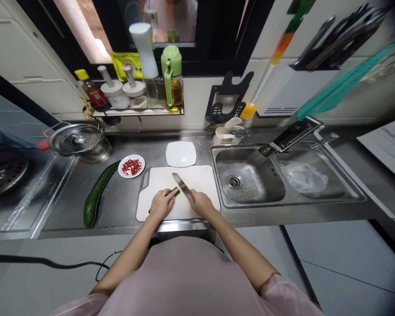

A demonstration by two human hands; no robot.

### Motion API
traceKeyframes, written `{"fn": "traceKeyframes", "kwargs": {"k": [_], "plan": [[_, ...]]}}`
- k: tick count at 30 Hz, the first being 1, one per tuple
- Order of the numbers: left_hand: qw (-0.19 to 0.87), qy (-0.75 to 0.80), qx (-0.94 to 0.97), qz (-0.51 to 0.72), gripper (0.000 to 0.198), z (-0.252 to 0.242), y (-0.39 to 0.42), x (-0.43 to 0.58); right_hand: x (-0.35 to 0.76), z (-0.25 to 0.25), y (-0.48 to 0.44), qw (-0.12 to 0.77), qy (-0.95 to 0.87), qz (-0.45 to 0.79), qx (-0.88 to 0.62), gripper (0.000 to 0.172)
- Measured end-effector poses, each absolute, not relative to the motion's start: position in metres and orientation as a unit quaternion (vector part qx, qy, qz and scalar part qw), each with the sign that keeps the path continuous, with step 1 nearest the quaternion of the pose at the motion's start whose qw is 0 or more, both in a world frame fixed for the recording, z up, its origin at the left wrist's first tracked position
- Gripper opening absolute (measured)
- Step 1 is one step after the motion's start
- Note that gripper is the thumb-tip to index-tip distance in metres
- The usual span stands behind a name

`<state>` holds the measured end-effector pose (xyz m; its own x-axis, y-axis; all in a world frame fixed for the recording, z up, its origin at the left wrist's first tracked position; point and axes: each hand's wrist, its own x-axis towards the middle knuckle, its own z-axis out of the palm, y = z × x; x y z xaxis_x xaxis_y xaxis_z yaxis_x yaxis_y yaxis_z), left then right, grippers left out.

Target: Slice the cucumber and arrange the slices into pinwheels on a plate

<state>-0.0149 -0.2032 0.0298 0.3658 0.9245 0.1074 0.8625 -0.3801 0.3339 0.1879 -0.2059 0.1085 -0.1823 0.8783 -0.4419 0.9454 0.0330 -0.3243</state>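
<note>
A white cutting board [201,179] lies on the counter in front of me. On it my left hand [161,205] holds down a green cucumber piece [177,192], fingers over its top; much of the piece is hidden beneath them. My right hand [202,204] grips the handle of a kitchen knife [180,183], whose blade points away and to the left, just right of the piece's end. Left of the board lies a whole dark green cucumber [97,195]. Chopped red bits [131,166] sit on a small round plate [121,170] nearby, and a white squarish plate [181,154] stands behind the board.
A double steel sink [250,199] with a faucet [289,136] is to the right; a plastic bag [307,177] lies in its far basin. A lidded steel pot [97,149] stands back left. Above hangs a rack [145,112] of bottles and seasoning jars.
</note>
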Motion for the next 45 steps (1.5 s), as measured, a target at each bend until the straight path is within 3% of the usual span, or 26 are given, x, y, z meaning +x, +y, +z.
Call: {"fn": "traceKeyframes", "kwargs": {"k": [45], "plan": [[0.141,0.545,0.812,0.156,0.047,0.019,-0.205,-0.012,0.181,0.129,-0.222,0.177,0.703,-0.29,0.625,0.029]]}}
